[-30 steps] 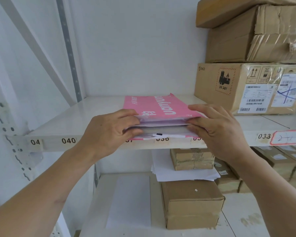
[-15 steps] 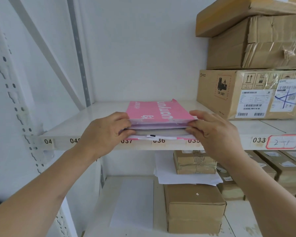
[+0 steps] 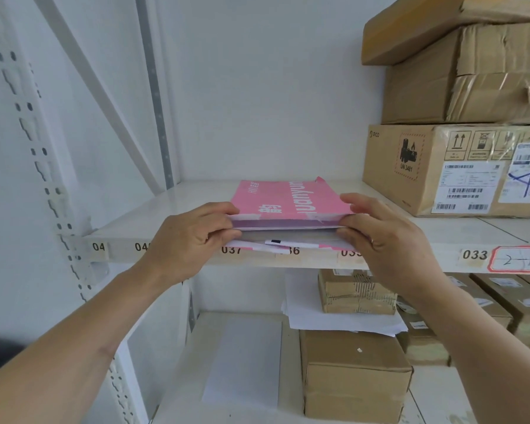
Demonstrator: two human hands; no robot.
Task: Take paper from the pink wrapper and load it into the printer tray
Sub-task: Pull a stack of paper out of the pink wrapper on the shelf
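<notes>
A pink wrapper (image 3: 288,200) with white lettering lies at the front edge of the white shelf (image 3: 135,221), its open end facing me. Inside the opening I see the edge of a white paper stack (image 3: 291,235). My left hand (image 3: 190,240) grips the left corner of the opening, thumb on the top flap, fingers under the paper. My right hand (image 3: 383,240) grips the right corner the same way, lifting the pink flap. The printer and its tray are out of view.
Brown cardboard boxes (image 3: 453,169) are stacked on the right of the same shelf, close to my right hand. Below, more boxes (image 3: 352,374) and loose white sheets (image 3: 334,319) lie on the lower shelf. A perforated shelf post (image 3: 40,166) stands at the left.
The view has shifted slightly upward and right. Both hands stay on the wrapper's open end, and the top flap is lifted a little more from the paper.
</notes>
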